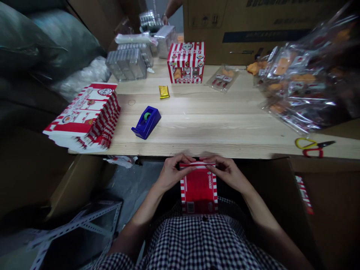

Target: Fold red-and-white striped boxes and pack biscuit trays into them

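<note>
Just below the table's near edge, both my hands hold a small red-and-white striped box point(199, 189) against my lap. My left hand point(171, 170) grips its top left corner, fingers curled over the upper flap. On the other side my right hand point(226, 171) pinches the top right corner the same way. The box's red face points up at me, its lower end resting on my checked shirt.
On the wooden table point(213, 123) lie a stack of flat striped cartons point(84, 116), a blue tape dispenser point(146, 122), a gold packet point(164, 91), an assembled striped box point(186, 62), clear trays point(126, 63), bagged goods point(303, 82) and scissors point(313, 144). Another person's arm point(170, 9) shows at the far end.
</note>
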The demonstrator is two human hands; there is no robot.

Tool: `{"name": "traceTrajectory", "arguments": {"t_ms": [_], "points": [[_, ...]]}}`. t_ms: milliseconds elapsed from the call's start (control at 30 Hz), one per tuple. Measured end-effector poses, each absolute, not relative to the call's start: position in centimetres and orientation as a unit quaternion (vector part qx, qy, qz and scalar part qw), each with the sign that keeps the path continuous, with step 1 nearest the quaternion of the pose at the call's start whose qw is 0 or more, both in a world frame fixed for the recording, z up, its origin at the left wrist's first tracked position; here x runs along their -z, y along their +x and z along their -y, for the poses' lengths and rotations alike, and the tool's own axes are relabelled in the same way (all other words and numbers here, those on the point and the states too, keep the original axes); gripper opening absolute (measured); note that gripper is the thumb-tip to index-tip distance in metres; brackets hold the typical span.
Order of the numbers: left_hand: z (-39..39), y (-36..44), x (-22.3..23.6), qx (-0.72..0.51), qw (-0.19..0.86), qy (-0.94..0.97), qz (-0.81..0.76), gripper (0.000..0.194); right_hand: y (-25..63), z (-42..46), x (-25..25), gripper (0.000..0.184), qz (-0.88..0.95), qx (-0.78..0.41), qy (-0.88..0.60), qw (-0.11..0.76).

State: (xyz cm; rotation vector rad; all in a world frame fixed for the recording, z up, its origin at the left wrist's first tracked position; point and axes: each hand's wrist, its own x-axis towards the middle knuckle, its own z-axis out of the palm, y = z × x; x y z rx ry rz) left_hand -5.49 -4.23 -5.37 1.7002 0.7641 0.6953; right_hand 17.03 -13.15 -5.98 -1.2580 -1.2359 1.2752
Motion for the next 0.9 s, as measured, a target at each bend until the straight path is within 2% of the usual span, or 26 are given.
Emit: {"name": "traceTrajectory", "arguments": {"t_ms": [100,200,400,533,667,800,900], "points": [[4.4,-4.7,4.7,-0.284,0.456,0.764,-0.357,0.018,16.1,12.8,5.7,0.016,0.504,-0.515,-0.506,0.475],[4.5,-3.9,4.4,-0.283,0.447,0.772,-0.352,0.009,15.8,12.5,5.6,0.02,0.5,-0.514,-0.513,0.473],[4.0,-3.2,5.0,-0.288,0.49,0.727,-0.385,0.015,16.2,12.1,6.0,0.034,0.479,-0.536,-0.512,0.47],[2.7,-3.9,4.2,-0.226,0.534,0.723,-0.375,0.021,16.2,12.0,5.9,0.038,0.461,-0.568,-0.501,0.463],[1.8,-5.0,2.8,-0.173,0.557,0.752,-0.305,0.027,16.6,12.3,5.4,0.031,0.478,-0.559,-0.504,0.452],[1.7,-6.2,2.8,-0.144,0.644,0.717,-0.223,0.031,17.3,12.9,5.3,0.023,0.51,-0.522,-0.515,0.45],[1.8,-6.8,3.4,-0.144,0.701,0.657,-0.238,0.034,17.7,13.4,5.3,0.024,0.509,-0.524,-0.517,0.445]]}}
